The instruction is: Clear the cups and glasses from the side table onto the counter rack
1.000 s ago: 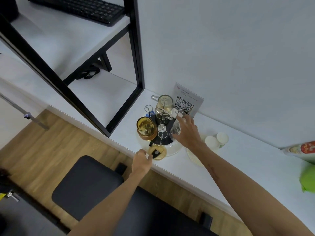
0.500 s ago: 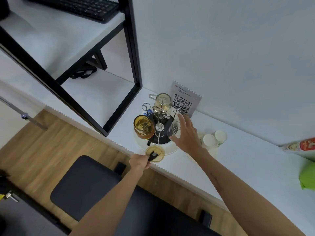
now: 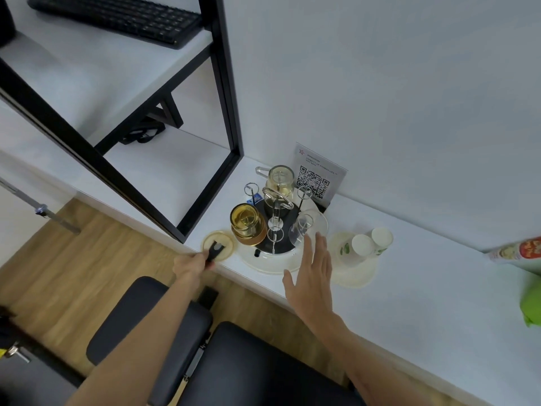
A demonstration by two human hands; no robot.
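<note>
From the head view we look down on a white counter (image 3: 380,317) that runs along the wall. A round cup rack (image 3: 272,259) with upright wire pegs stands near the counter's front edge, beside the black frame (image 3: 225,112) of a shelf unit. On the rack we see an amber glass (image 3: 247,224) on the left side, a pale glass mug (image 3: 280,180) at the back toward the wall, and a clear glass (image 3: 307,228) tipped over a peg on the right side.

Our left hand (image 3: 190,265) is at the counter's front edge, fingers curled round the black handle of a round amber lid (image 3: 218,243), which lies flat on the counter just left of the rack. Our right hand (image 3: 311,276) hovers over the rack's right rim with fingers straight and spread, holding nothing; its fingertips (image 3: 317,238) lie just beside the clear glass, and we cannot tell if they touch it.

Right of the rack, two white paper cups (image 3: 371,243) lie on a pale plate (image 3: 355,276). A QR code card (image 3: 317,177) leans on the wall behind the rack.
</note>
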